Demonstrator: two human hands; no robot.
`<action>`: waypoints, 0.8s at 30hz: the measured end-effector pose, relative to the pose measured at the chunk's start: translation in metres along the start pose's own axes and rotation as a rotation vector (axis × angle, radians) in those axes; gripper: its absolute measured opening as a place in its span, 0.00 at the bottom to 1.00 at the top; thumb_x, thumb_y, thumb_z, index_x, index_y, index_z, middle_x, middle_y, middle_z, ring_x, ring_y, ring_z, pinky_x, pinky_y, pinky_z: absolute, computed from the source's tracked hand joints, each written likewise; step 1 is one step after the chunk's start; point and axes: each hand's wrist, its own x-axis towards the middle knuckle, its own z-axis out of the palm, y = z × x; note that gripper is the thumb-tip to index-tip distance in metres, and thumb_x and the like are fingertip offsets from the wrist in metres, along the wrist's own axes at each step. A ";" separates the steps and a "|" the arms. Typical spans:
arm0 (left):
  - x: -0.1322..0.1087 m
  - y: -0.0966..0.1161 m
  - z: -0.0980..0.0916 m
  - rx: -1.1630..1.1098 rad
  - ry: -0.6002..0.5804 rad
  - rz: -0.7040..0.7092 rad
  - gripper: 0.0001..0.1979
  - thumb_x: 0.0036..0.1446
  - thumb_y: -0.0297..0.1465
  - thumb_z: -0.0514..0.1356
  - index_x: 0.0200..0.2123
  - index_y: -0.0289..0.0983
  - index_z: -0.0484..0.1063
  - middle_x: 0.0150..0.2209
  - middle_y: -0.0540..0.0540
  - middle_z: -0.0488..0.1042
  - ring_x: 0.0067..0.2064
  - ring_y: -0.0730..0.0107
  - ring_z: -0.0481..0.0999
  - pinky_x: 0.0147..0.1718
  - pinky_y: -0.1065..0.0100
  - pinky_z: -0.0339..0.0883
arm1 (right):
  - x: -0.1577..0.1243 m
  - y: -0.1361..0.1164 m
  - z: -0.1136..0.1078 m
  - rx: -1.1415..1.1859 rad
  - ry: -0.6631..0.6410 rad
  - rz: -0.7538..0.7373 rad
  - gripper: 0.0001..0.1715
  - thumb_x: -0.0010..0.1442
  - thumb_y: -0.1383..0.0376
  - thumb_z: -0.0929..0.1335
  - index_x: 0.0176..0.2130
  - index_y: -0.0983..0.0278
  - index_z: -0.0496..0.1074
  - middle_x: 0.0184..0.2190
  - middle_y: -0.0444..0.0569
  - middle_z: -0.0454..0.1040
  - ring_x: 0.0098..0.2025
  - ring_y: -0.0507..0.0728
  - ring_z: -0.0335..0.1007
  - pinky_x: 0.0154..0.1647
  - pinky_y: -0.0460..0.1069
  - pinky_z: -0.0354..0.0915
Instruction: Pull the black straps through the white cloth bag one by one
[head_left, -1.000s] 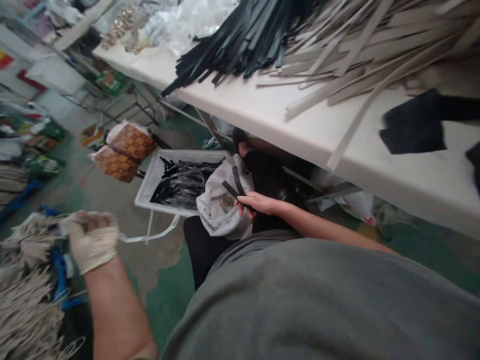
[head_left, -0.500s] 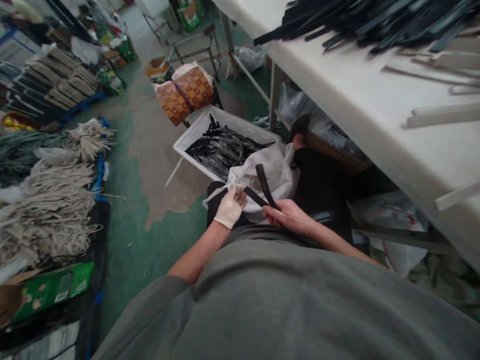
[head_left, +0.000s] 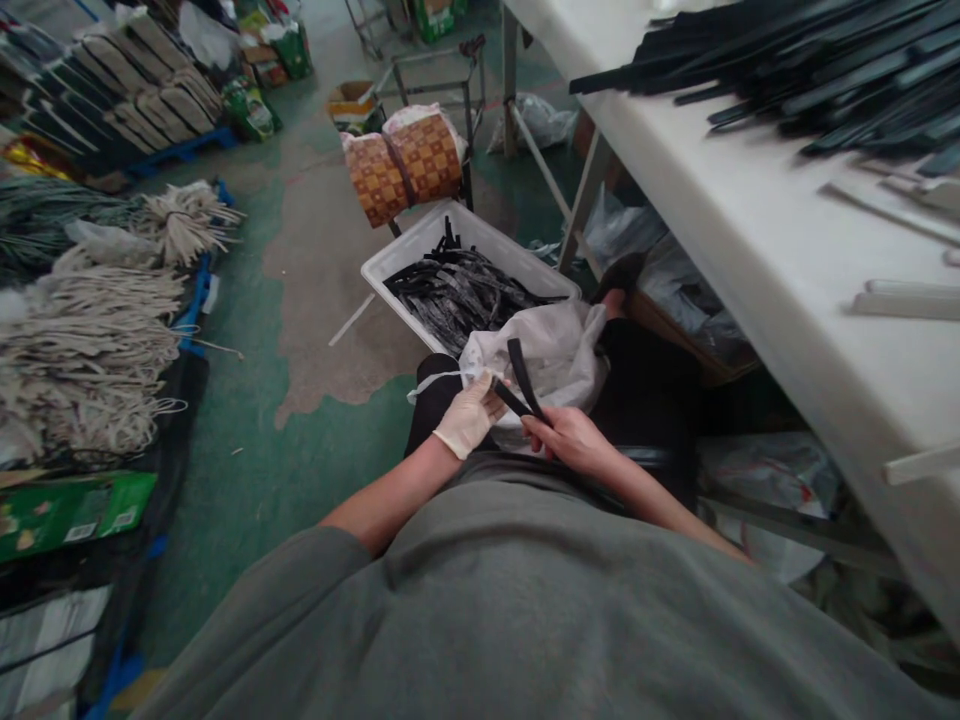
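Observation:
My right hand (head_left: 568,437) is closed on a black strip (head_left: 528,380), which bends back on itself above the lap. One end of the strip reaches the fingertips of my left hand (head_left: 471,412), which wears a pale glove and pinches that end. Beneath the strip a white bag (head_left: 559,350) lies over my legs, with a thin white tie hanging to its left. Just beyond the bag, a white crate (head_left: 386,262) holds a heap of black strips (head_left: 465,290).
A white table (head_left: 720,240) with dark strips (head_left: 810,70) runs along the right. A checkered roll (head_left: 405,165) sits behind the crate on a metal frame. Bundles of pale cords (head_left: 97,350) lie at the left on the green floor. Plastic bags lie under the table.
The view has shifted, so the table and crate appear farther right. My left fingers have come in closer on the strip's end; my right hand keeps its hold.

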 end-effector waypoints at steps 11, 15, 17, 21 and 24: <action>-0.010 0.001 -0.029 -0.043 0.032 0.022 0.11 0.52 0.36 0.69 0.32 0.34 0.73 0.31 0.46 0.77 0.33 0.70 0.77 0.37 0.69 0.67 | 0.016 -0.024 -0.022 0.048 -0.193 0.022 0.20 0.64 0.55 0.62 0.27 0.64 0.69 0.21 0.47 0.75 0.22 0.52 0.70 0.23 0.45 0.64; -0.016 -0.005 -0.031 -0.041 -0.055 0.051 0.15 0.51 0.39 0.69 0.35 0.34 0.75 0.35 0.43 0.78 0.37 0.67 0.77 0.39 0.67 0.67 | 0.023 -0.035 -0.025 -0.204 -0.138 0.003 0.21 0.65 0.54 0.60 0.26 0.63 0.67 0.19 0.46 0.73 0.19 0.52 0.69 0.22 0.46 0.62; -0.016 -0.012 -0.028 -0.020 -0.137 0.053 0.18 0.49 0.41 0.70 0.36 0.33 0.75 0.35 0.43 0.78 0.36 0.66 0.77 0.39 0.66 0.67 | 0.031 -0.046 -0.018 -0.303 -0.100 -0.020 0.20 0.65 0.56 0.60 0.27 0.63 0.67 0.18 0.45 0.73 0.18 0.52 0.68 0.22 0.46 0.60; -0.014 -0.005 -0.030 -0.052 -0.119 0.143 0.18 0.48 0.42 0.70 0.35 0.33 0.76 0.37 0.43 0.78 0.37 0.68 0.76 0.37 0.69 0.65 | 0.035 -0.057 -0.016 -0.326 -0.120 -0.034 0.23 0.66 0.54 0.59 0.26 0.63 0.68 0.18 0.46 0.73 0.21 0.53 0.69 0.25 0.46 0.60; -0.014 0.007 -0.039 -0.114 -0.028 0.186 0.18 0.48 0.42 0.70 0.35 0.35 0.75 0.40 0.43 0.78 0.40 0.68 0.76 0.38 0.69 0.65 | 0.027 -0.049 -0.024 -0.300 -0.150 0.035 0.23 0.65 0.51 0.59 0.26 0.62 0.68 0.18 0.45 0.72 0.21 0.53 0.69 0.24 0.46 0.61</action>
